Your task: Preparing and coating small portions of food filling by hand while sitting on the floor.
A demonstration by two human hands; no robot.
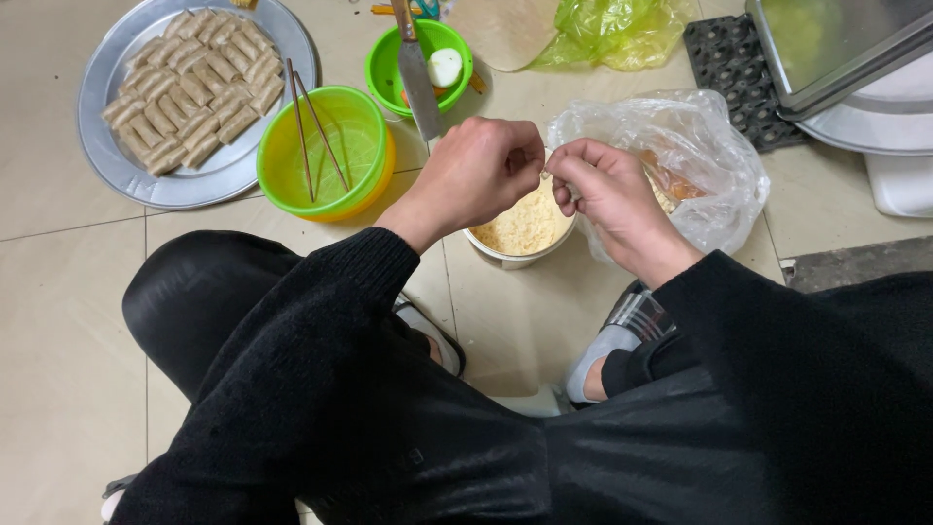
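The white bowl of yellow crumbs is round, so it has no long axis; its mouth faces up. It stands on a beige tiled floor (indoor setting), directly under both hands. Left hand and right hand are curled narrow, fingertips pinching something too small to identify. A clear plastic bag lies at 3 o'clock from the bowl.

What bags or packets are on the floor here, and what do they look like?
Clear plastic bag: right of the white bowl, by the right hand; crumpled, see-through, orange bits inside.
Yellow-green plastic bag: top middle; crumpled, shiny.
No labels, signs or screens show.
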